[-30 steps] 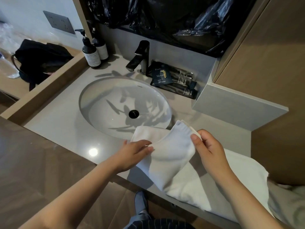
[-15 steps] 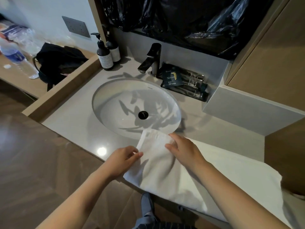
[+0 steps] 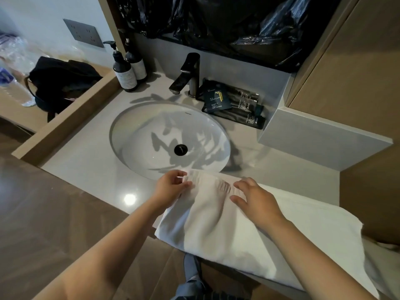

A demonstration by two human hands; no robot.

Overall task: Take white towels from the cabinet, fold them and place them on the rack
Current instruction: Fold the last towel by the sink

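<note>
1. L hand [image 3: 171, 187] is on it: fingers curled, thumb & fingertips pinching the far-left corner of the white towel [image 3: 207, 217].
2. R hand [image 3: 255, 198]: fingers spread & lightly bent, tips pressing down on the towel's far edge; thumb sticks out toward the L hand; it grips nothing.
3. Towel lies betw. & under both hands, on the front strip of the countertop [image 3: 86, 167]; it's creased lengthwise, w/ a ridged band along the far edge betw. the two hands; its near-left corner reaches the counter's front lip.
4. Under it is a wider white towel [image 3: 313, 230], running off to the R of the R hand, beneath the R forearm.
5. Sink [image 3: 151, 135] is just beyond the fingertips; the towel's far edge laps its near rim.
6. Well ahead of both hands, past the basin, is the dark faucet [image 3: 188, 74]; black sachets [image 3: 236, 105] lie ahead of the R hand, beside the faucet; two pump bottles [image 3: 127, 70] stand ahead-left of the L hand.
7. Far L of the L hand, a black bag [image 3: 60, 81] sits on a lower wood ledge; a clear water bottle [image 3: 13, 87] is just L of it.
8. High above the hands, black plastic sheeting [image 3: 216, 18] covers the wall over the faucet.
9. Betw. the forearms, down low, is a grey shoe [image 3: 190, 265] on the floor.
</note>
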